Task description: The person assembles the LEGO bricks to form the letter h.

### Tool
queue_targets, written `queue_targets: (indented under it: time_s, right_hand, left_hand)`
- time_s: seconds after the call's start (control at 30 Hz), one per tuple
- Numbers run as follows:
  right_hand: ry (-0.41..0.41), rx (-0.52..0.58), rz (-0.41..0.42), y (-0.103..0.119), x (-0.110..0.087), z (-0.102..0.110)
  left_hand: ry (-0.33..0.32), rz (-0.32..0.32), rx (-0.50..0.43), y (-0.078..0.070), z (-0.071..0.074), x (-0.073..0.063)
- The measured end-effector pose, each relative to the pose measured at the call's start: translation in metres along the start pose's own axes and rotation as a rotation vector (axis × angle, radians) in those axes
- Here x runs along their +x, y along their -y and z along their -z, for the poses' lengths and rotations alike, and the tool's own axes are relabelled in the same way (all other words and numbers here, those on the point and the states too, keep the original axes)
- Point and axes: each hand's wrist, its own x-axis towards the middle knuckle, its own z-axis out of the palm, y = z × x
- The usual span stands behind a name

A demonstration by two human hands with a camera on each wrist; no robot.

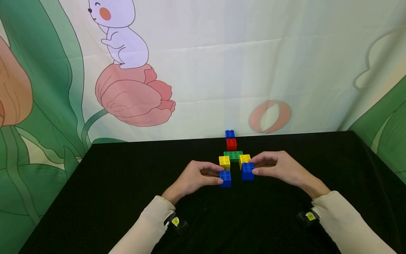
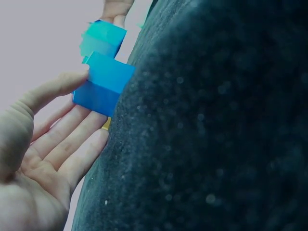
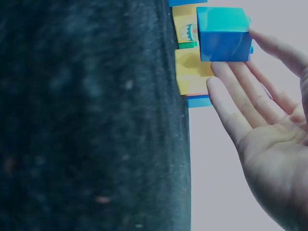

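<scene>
Near the middle of the black-covered table, my left hand [image 1: 198,178] pinches a blue building block [image 1: 225,179] between thumb and fingers; in the left wrist view this block [image 2: 103,82] meets the cloth. My right hand [image 1: 282,167] pinches a second blue block [image 1: 247,171], which looks slightly raised off the cloth in the right wrist view [image 3: 224,36]. Just behind the blue blocks stand two yellow blocks, one on the left [image 1: 224,162] and one on the right [image 1: 244,160], the latter partly hidden. Behind them lies a longer green block [image 1: 233,156].
Beyond the green block, a red block [image 1: 231,144] and another blue block [image 1: 229,134] continue in a line toward the back edge. A printed curtain [image 1: 203,70] hangs behind the black tablecloth [image 1: 142,169]. Each sleeved wrist wears a strapped device.
</scene>
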Motion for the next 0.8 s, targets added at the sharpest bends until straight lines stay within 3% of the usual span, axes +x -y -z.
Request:
queue_targets:
  time_s: [0.37,0.8]
  right_hand:
    - [-0.045,0.023,0.079,0.017,0.003,-0.001]
    - [-0.026,0.078,0.136,0.036,0.015,-0.012]
  left_hand:
    - [-0.004,0.002,0.003,-0.001,-0.001,-0.001]
    - [0.005,-0.024,-0.007,-0.001,-0.001,-0.001]
